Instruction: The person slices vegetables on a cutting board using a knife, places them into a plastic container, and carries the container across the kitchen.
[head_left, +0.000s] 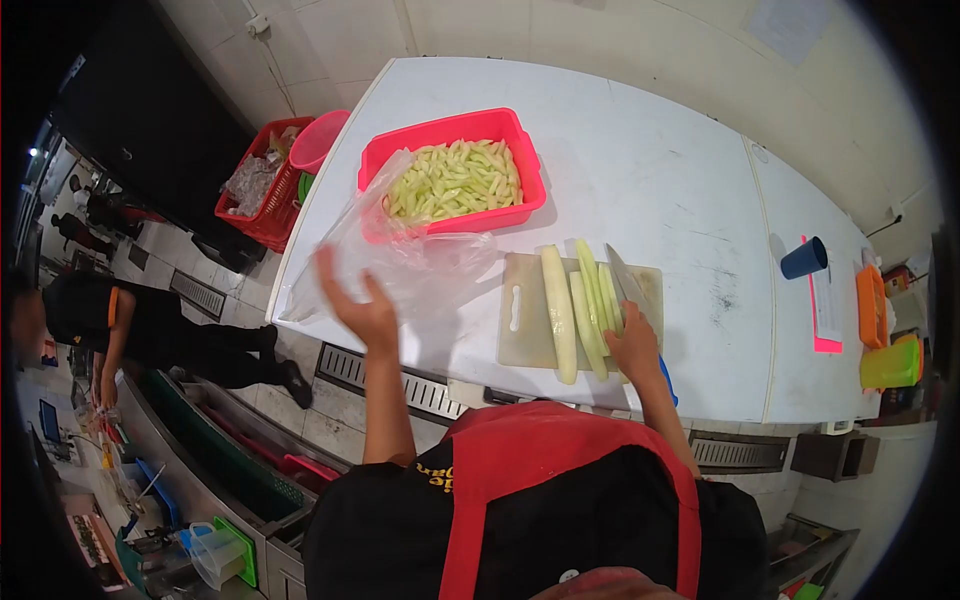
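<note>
My left hand is raised over the near left part of the table, its fingers spread and nothing in it. It is close to a clear plastic bag that lies crumpled against a pink tub. Pale green cut vegetable pieces fill the tub. My right hand is closed around a knife, whose blade points away from me over the cutting board. Beside the blade lie a whole peeled cucumber and several long cucumber strips. My fingers hide the knife's handle.
The white table runs to the wall. At its right end stand a dark blue cup, an orange basket and a yellow-green container. A red crate sits beyond the left edge. Another person stands at a counter on the left.
</note>
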